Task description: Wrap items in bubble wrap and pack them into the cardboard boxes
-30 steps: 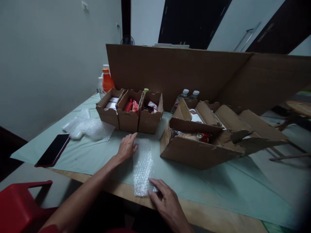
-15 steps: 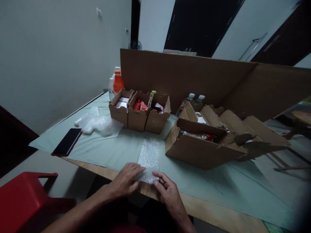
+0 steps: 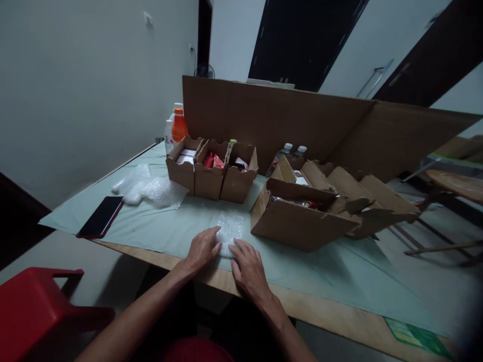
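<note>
Bubble-wrap strip (image 3: 231, 226) is lying just left of front box (image 3: 302, 227); L hand (image 3: 204, 247) & R hand (image 3: 249, 264) are flanking it, fingers part-curled, touching, prob. keeping it flat; can't tell if pinching.

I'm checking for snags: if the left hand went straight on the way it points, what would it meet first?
Most likely the bubble wrap strip, lying just ahead of the left hand; they may be touching, though depth is unclear.

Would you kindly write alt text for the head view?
A person's left hand and right hand touch a bubble-wrap sheet near the edge of a cloth-covered table. Cardboard bins stand beyond; a smartphone and crumpled bubble wrap lie at left.
</note>
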A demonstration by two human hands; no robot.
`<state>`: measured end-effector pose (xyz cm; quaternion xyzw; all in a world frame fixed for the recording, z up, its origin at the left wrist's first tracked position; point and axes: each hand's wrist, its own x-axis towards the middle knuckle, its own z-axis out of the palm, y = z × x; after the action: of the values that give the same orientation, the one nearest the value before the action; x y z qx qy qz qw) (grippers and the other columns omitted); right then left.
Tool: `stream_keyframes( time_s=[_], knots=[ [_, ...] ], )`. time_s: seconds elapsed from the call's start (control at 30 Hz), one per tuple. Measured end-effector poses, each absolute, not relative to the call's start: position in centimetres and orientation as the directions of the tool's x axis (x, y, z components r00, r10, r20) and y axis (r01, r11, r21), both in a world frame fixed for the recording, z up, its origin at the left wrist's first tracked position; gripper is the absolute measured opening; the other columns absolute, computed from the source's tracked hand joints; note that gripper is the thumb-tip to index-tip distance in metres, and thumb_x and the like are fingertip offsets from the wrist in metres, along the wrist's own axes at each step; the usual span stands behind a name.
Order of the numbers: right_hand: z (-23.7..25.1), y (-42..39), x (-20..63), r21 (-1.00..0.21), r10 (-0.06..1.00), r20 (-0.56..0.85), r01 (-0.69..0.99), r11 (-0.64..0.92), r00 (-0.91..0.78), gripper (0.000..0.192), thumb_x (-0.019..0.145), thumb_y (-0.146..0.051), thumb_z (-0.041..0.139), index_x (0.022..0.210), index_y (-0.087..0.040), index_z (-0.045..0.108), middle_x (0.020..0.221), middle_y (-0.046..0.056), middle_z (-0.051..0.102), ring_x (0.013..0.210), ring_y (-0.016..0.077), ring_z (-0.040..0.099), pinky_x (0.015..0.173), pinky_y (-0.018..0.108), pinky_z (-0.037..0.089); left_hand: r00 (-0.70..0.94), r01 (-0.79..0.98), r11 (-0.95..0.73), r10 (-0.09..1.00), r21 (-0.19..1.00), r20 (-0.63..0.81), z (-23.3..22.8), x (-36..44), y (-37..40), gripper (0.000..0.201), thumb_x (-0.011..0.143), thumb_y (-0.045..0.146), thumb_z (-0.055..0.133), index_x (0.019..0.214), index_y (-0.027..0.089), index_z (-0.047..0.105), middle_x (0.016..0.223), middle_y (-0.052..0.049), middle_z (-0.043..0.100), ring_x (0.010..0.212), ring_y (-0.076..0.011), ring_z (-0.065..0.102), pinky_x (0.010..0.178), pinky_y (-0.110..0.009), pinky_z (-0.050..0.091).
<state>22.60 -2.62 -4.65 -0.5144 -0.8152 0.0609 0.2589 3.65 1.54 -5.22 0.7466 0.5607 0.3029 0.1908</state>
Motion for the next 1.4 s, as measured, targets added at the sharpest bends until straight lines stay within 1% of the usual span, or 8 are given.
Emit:
stream_keyframes(
  time_s=[0.17, 0.33, 0.53, 0.7, 0.83, 0.97, 1.2, 1.4],
  knots=[
    [-4.2, -2.3, 22.4, -0.369, 0.860, 0.356, 0.791, 0.488, -0.365, 0.027, 0.092, -0.011, 0.051, 0.108, -0.021, 0.072, 0.121, 0.011, 0.072, 0.119, 0.0274, 0.059, 0.098, 0.046, 0.045, 0.265, 0.687, -0.446, 0.889, 0.574, 0.374, -4.8, 2.4, -0.9, 0.047, 0.082, 0.025, 0.067, 0.129, 0.020, 0.059, 0.134, -0.014, 0.059, 0.124, -0.0294, 0.055, 0.106, -0.047, 0.045],
    [-3.6, -2.5, 22.6, -0.428, 0.870, 0.346, 0.767, 0.479, -0.350, 0.024, 0.096, -0.017, 0.049, 0.101, -0.022, 0.072, 0.098, 0.006, 0.077, 0.091, 0.0200, 0.067, 0.086, 0.036, 0.047, 0.342, 0.641, -0.513, 0.857, 0.570, 0.386, -5.3, 1.8, -2.1, 0.036, 0.085, 0.012, 0.057, 0.120, 0.020, 0.065, 0.100, -0.008, 0.073, 0.097, -0.0239, 0.065, 0.091, -0.041, 0.052],
    [-4.1, -1.9, 23.2, -0.387, 0.858, 0.450, 0.812, 0.438, -0.248, 0.029, 0.098, -0.023, 0.051, 0.123, -0.018, 0.065, 0.124, 0.013, 0.068, 0.115, 0.0270, 0.058, 0.097, 0.043, 0.041, 0.228, 0.702, -0.410, 0.904, 0.583, 0.361, -6.1, 3.1, 1.1, 0.036, 0.088, 0.016, 0.059, 0.124, 0.019, 0.063, 0.106, -0.009, 0.073, 0.094, -0.0236, 0.066, 0.088, -0.040, 0.052],
    [-3.8, -1.5, 23.2, -0.293, 0.826, 0.411, 0.801, 0.522, -0.387, 0.025, 0.093, -0.018, 0.058, 0.116, -0.020, 0.067, 0.119, 0.010, 0.070, 0.114, 0.0274, 0.057, 0.098, 0.044, 0.040, 0.200, 0.723, -0.395, 0.905, 0.566, 0.376, -5.8, 3.7, 1.9, 0.033, 0.091, 0.023, 0.058, 0.122, 0.017, 0.063, 0.113, -0.012, 0.067, 0.105, -0.0278, 0.062, 0.092, -0.044, 0.050],
    [-3.6, -1.3, 23.5, -0.403, 0.861, 0.353, 0.771, 0.493, -0.366, 0.023, 0.095, -0.015, 0.054, 0.112, -0.020, 0.068, 0.108, 0.008, 0.074, 0.104, 0.0242, 0.062, 0.092, 0.041, 0.042, 0.279, 0.661, -0.504, 0.853, 0.555, 0.442, -5.6, 3.3, 0.4, 0.036, 0.088, 0.025, 0.061, 0.123, 0.017, 0.061, 0.124, -0.014, 0.064, 0.116, -0.0287, 0.058, 0.100, -0.046, 0.046],
    [-3.6, -1.7, 24.3, -0.484, 0.900, 0.283, 0.761, 0.432, -0.332, 0.024, 0.097, -0.019, 0.052, 0.114, -0.021, 0.068, 0.105, 0.007, 0.075, 0.099, 0.0229, 0.064, 0.089, 0.039, 0.045, 0.330, 0.622, -0.528, 0.847, 0.579, 0.417, -5.4, 3.2, -0.1, 0.034, 0.089, 0.019, 0.057, 0.123, 0.019, 0.061, 0.104, -0.009, 0.071, 0.099, -0.0247, 0.062, 0.092, -0.042, 0.048],
    [-3.6, -1.4, 23.6, -0.271, 0.851, 0.382, 0.837, 0.475, -0.359, 0.035, 0.093, -0.023, 0.058, 0.127, -0.024, 0.063, 0.125, 0.012, 0.066, 0.116, 0.0295, 0.056, 0.098, 0.047, 0.040, 0.183, 0.785, -0.348, 0.920, 0.512, 0.346, -5.5, 4.5, 2.6, 0.030, 0.092, 0.026, 0.059, 0.120, 0.019, 0.063, 0.103, -0.010, 0.068, 0.097, -0.0275, 0.060, 0.089, -0.045, 0.048],
    [-3.3, 0.8, 23.3, -0.470, 0.907, 0.322, 0.786, 0.402, -0.271, 0.024, 0.095, -0.020, 0.053, 0.112, -0.021, 0.069, 0.109, 0.009, 0.075, 0.102, 0.0264, 0.063, 0.093, 0.044, 0.042, -0.074, 0.460, -0.138, 0.978, 0.877, 0.193, -5.3, 4.3, 0.0, 0.037, 0.090, 0.036, 0.058, 0.122, 0.017, 0.061, 0.109, -0.012, 0.068, 0.100, -0.0257, 0.065, 0.090, -0.042, 0.053]
  ],
)
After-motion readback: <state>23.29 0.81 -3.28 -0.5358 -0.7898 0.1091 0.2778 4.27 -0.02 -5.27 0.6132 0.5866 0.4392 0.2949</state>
